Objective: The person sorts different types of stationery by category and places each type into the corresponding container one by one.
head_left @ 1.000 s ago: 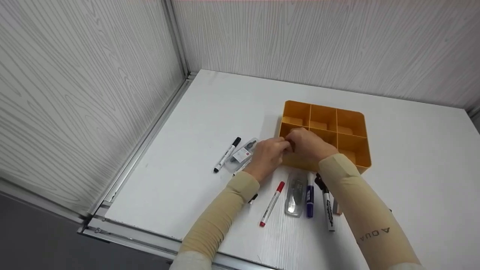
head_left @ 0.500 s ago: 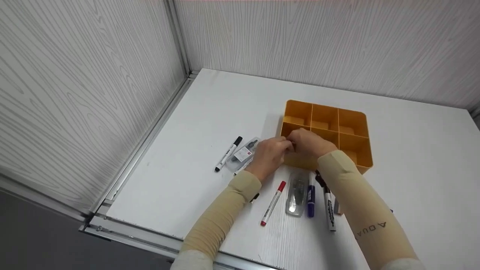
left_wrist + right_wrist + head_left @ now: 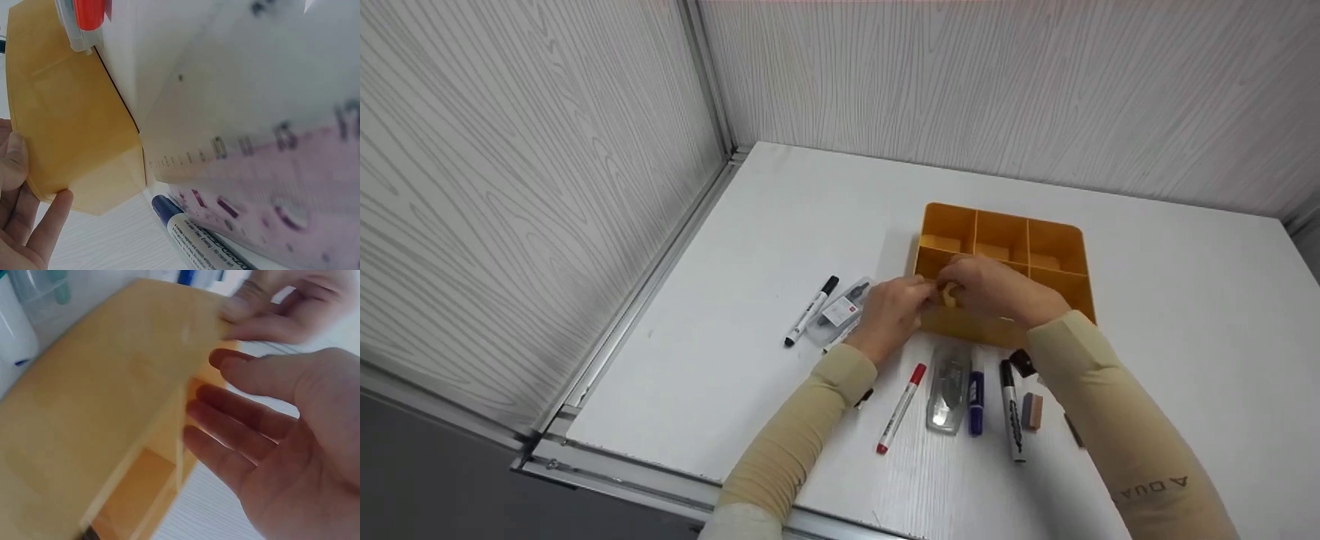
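Note:
An orange compartment box (image 3: 1057, 236) stands toward the back of the white table. At its near left corner, my left hand (image 3: 891, 315) pinches the wall between thumb and fingers; the left wrist view shows this hand (image 3: 22, 208) at the corner of the box (image 3: 79, 112). My right hand (image 3: 997, 289) is over the front left compartment, close beside the left fingertips. In the right wrist view, the right hand (image 3: 281, 422) has its fingers loosely extended and thumb apart, with nothing held. The fingertips overlap the compartment opening there.
Near the box lie a red marker (image 3: 901, 409), a clear case (image 3: 950, 390), a blue marker (image 3: 976, 397), a black marker (image 3: 1012, 412) and an eraser (image 3: 1033, 411). Leftward are another black marker (image 3: 811, 311) and a labelled case (image 3: 840, 311). A transparent ruler (image 3: 253, 185) shows by the left wrist.
The right hand's fingers have loosened and parted from the left hand's, and its wrist has shifted right, uncovering the eraser. The left hand stays at the box corner.

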